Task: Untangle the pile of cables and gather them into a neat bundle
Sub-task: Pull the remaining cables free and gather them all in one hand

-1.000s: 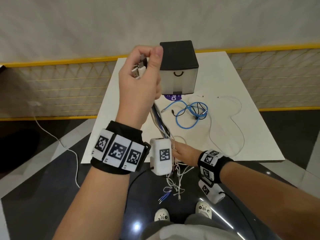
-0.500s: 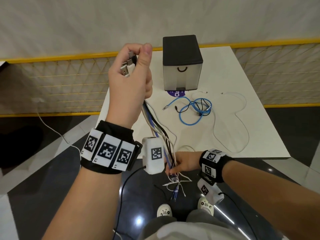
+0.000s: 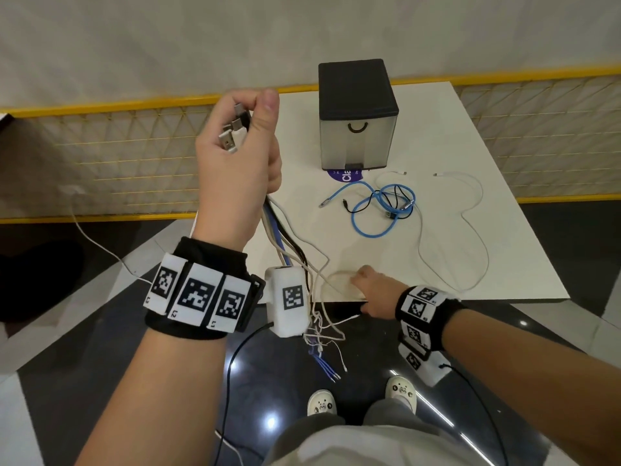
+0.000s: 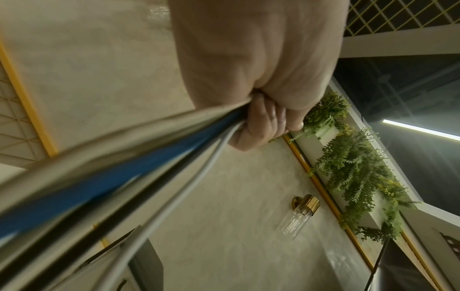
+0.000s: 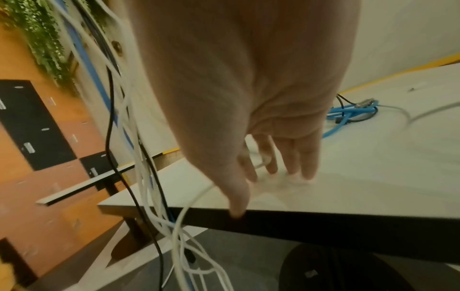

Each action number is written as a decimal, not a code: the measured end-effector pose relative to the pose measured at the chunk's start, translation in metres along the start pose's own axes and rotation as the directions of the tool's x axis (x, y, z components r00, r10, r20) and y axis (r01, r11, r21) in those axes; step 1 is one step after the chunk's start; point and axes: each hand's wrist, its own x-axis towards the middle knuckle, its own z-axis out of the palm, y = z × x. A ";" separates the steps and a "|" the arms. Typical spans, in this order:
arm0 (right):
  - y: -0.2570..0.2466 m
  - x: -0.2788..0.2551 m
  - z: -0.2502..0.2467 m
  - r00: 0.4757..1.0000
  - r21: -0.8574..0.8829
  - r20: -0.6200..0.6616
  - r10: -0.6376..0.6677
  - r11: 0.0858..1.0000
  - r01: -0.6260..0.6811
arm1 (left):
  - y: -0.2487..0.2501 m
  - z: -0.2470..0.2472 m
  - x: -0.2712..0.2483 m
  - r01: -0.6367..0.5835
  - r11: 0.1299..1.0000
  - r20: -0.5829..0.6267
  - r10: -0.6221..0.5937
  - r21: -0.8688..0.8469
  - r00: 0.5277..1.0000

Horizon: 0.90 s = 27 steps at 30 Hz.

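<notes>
My left hand (image 3: 250,129) is raised over the table's near left corner and grips a cable bundle (image 3: 285,243) of white, blue and black strands. Several USB plugs (image 3: 232,136) stick out above the fist. In the left wrist view the fingers (image 4: 263,122) curl round the bundle (image 4: 149,167). The loose ends hang below the table edge (image 5: 149,177). My right hand (image 3: 369,290) lies at the table's front edge, its straight fingers (image 5: 293,157) touching the top by a white cable loop (image 3: 336,280). A blue cable (image 3: 376,227) tangled with a black one and a long white cable (image 3: 470,230) lie further back.
The white table (image 3: 504,264) carries a small grey drawer box with a black top (image 3: 358,119) at the back, on a purple sticker. A yellow mesh fence runs behind. A white cord trails on the dark glossy floor at the left. My shoes show below.
My right hand let go of the hanging strands below my left wrist and moved right and up onto the table's front edge. My left hand stays raised with the bundle.
</notes>
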 end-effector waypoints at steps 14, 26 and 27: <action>-0.015 -0.008 -0.033 0.943 0.128 0.187 -0.274 0.959 0.253 | -0.018 -0.003 -0.011 0.089 0.995 0.074 -0.092 0.042 0.993; 0.004 -0.008 0.018 0.941 0.266 0.086 -0.328 0.917 0.296 | -0.042 0.019 -0.016 0.118 0.992 0.011 -0.118 0.040 0.993; 0.015 -0.009 0.011 0.954 0.335 -0.001 -0.299 0.899 0.282 | -0.050 0.020 -0.014 0.127 0.990 -0.012 -0.127 0.067 0.992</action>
